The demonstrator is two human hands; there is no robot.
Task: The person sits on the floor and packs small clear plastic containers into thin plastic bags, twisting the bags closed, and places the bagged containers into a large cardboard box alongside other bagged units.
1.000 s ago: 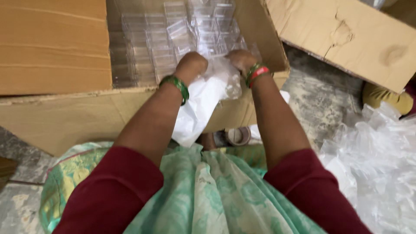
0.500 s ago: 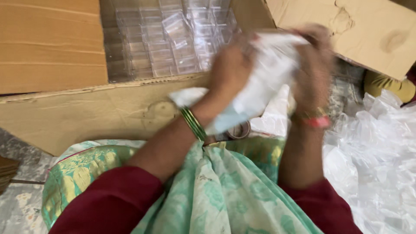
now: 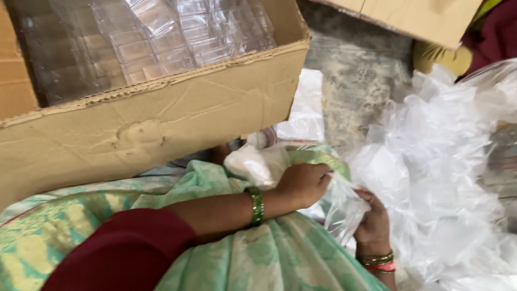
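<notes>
Hands dropped to lap — left hand [image 3: 304,184], right hand [image 3: 373,218] gripping plastic bag [image 3: 342,207].

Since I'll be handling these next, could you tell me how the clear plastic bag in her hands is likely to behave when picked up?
The clear plastic bag is probably floppy: it crumples and folds between the left hand and right hand. It looks very light, being thin and see-through like the bag pile beside it. Its glossy film may be slippery.

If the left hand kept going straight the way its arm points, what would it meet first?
Probably the clear plastic bag it already grips with the right hand; past that, the heap of clear plastic bags on the floor. Depth is unclear.
</notes>
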